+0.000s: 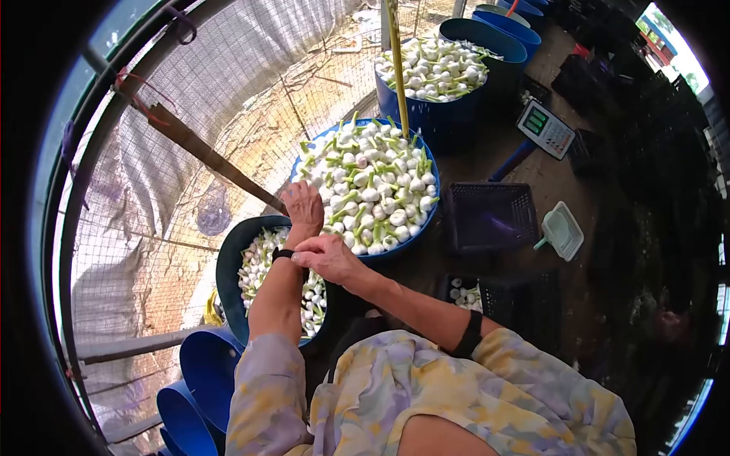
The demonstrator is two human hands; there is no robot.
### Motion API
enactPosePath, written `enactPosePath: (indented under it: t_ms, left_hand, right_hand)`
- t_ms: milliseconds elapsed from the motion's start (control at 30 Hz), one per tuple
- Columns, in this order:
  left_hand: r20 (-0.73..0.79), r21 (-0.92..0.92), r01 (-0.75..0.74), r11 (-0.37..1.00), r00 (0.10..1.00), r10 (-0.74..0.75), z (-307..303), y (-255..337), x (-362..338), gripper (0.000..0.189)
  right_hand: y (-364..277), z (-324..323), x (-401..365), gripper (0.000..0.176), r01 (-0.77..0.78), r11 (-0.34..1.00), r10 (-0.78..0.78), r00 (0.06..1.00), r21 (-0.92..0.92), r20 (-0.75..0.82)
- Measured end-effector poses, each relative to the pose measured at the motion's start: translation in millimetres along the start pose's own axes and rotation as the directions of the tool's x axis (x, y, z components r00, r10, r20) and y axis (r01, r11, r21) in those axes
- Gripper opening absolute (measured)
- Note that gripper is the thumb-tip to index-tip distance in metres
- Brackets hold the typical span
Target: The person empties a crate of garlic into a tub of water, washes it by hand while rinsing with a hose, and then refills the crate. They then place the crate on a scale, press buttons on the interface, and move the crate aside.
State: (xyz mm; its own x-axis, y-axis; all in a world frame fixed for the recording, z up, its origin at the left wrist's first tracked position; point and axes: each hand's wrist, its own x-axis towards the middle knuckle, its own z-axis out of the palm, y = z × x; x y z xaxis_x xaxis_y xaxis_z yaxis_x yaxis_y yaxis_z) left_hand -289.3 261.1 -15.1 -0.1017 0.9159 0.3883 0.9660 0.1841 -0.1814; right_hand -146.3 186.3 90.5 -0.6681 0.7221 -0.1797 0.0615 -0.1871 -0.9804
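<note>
My right hand (pixel 331 258) reaches across and pinches the black wristband (pixel 282 254) on my left wrist. My left hand (pixel 303 204) is back-up with its fingers curled loosely, at the near left rim of a blue tub (pixel 432 222); nothing shows in it. That tub is heaped with white garlic bulbs (pixel 371 195) with short green stems. Under my left forearm stands a dark green-blue tub (pixel 230 285) holding more garlic bulbs (pixel 313 304), partly hidden by my arms.
Another blue tub (pixel 426 114) of garlic stands behind, beside a yellow pole (pixel 398 72). To the right are a digital scale (pixel 546 129), a black crate (pixel 493 216) and a pale green scoop-like basket (pixel 563 231). Wire mesh (pixel 258 83) and blue barrels (pixel 205 372) line the left.
</note>
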Motion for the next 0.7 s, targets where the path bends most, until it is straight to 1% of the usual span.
enactPosePath:
  t_ms: [67, 100, 133, 200, 233, 267, 300, 333, 367, 433, 467, 500, 533, 567, 600, 633, 667, 700]
  left_hand:
    - [0.134, 0.125, -0.147, 0.981, 0.982, 0.13, 18.5, -3.6, -4.9, 0.012]
    - [0.202, 0.225, -0.258, 0.94, 0.956, 0.214, 28.2, -6.1, -9.4, 0.017]
    - [0.208, 0.221, -0.276, 0.936, 0.95, 0.231, 37.4, -12.0, -14.4, 0.017]
    - [0.284, 0.314, -0.43, 0.847, 0.893, 0.349, 43.3, -18.3, -21.9, 0.02]
    - [0.409, 0.324, -0.458, 0.828, 0.857, 0.314, 47.5, -22.5, -23.9, 0.023]
    - [0.387, 0.401, -0.497, 0.77, 0.854, 0.349, 46.9, -28.2, -29.6, 0.023]
    - [0.401, 0.398, -0.507, 0.765, 0.846, 0.352, 49.3, -28.1, -31.7, 0.021]
    - [0.415, 0.396, -0.517, 0.759, 0.838, 0.354, 51.5, -29.1, -33.3, 0.019]
    - [0.379, 0.434, -0.566, 0.701, 0.82, 0.428, 51.5, -28.6, -36.6, 0.019]
    - [0.399, 0.406, -0.606, 0.684, 0.791, 0.464, 63.7, -34.8, -45.3, 0.019]
    - [0.394, 0.395, -0.613, 0.684, 0.786, 0.477, 67.7, -35.0, -46.9, 0.019]
    - [0.426, 0.386, -0.593, 0.707, 0.794, 0.433, 71.2, -32.4, -50.6, 0.019]
    - [0.431, 0.381, -0.594, 0.709, 0.792, 0.432, 72.8, -31.8, -55.7, 0.019]
    - [0.439, 0.358, -0.576, 0.735, 0.798, 0.412, 70.6, -31.6, -60.3, 0.019]
    - [0.448, 0.336, -0.558, 0.759, 0.803, 0.392, 68.6, -30.9, -64.2, 0.019]
    - [0.487, 0.372, -0.589, 0.717, 0.782, 0.39, 67.7, -27.6, -67.0, 0.019]
    - [0.371, 0.442, -0.625, 0.643, 0.78, 0.504, 64.7, -26.4, -69.3, 0.018]
    - [0.352, 0.403, -0.611, 0.682, 0.791, 0.5, 67.5, -24.8, -70.6, 0.018]
  right_hand:
    - [12.4, 1.2, 21.2, 0.025, 0.013, 1.0, -0.013, 1.0, 0.027, 0.021]
    - [17.6, 4.4, 29.6, 0.024, 0.033, 0.999, -0.032, 0.999, -0.023, 0.012]
    - [24.9, 3.9, 33.1, 0.024, 0.027, 1.0, -0.027, 1.0, -0.011, -0.003]
    - [24.4, 2.8, 31.8, 0.024, -0.064, 0.991, 0.08, 0.986, -0.114, 0.144]
    - [25.7, 5.2, 28.5, 0.024, -0.11, 0.992, 0.117, 0.984, -0.057, 0.132]
    - [27.0, 8.4, 28.0, 0.026, -0.122, 0.992, 0.119, 0.985, 0.017, 0.125]
    - [29.5, 8.4, 26.0, 0.029, -0.252, 0.955, 0.232, 0.963, 0.156, 0.138]
    - [31.9, 9.0, 24.1, 0.032, -0.373, 0.882, 0.337, 0.926, 0.289, 0.168]
    - [34.3, 9.0, 24.7, 0.032, -0.383, 0.871, 0.348, 0.923, 0.306, 0.166]
    - [38.7, 8.6, 28.0, 0.036, -0.454, 0.872, 0.4, 0.876, 0.182, 0.27]
    - [43.1, 4.9, 30.5, 0.036, -0.461, 0.868, 0.407, 0.872, 0.181, 0.272]
    - [46.4, 1.5, 32.4, 0.037, -0.448, 0.88, 0.391, 0.872, 0.159, 0.294]
    - [48.4, 1.2, 33.5, 0.037, -0.433, 0.891, 0.375, 0.872, 0.138, 0.316]
    - [49.7, 4.4, 34.8, 0.034, -0.498, 0.846, 0.439, 0.853, 0.192, 0.282]
    - [50.5, 8.1, 35.9, 0.034, -0.505, 0.842, 0.445, 0.849, 0.191, 0.284]
    - [51.3, 11.9, 36.9, 0.033, -0.497, 0.818, 0.431, 0.863, 0.29, 0.263]
    - [49.2, 15.3, 37.4, 0.033, -0.482, 0.787, 0.419, 0.876, 0.386, 0.239]
    - [47.2, 19.7, 37.0, 0.03, -0.471, 0.779, 0.407, 0.882, 0.413, 0.238]
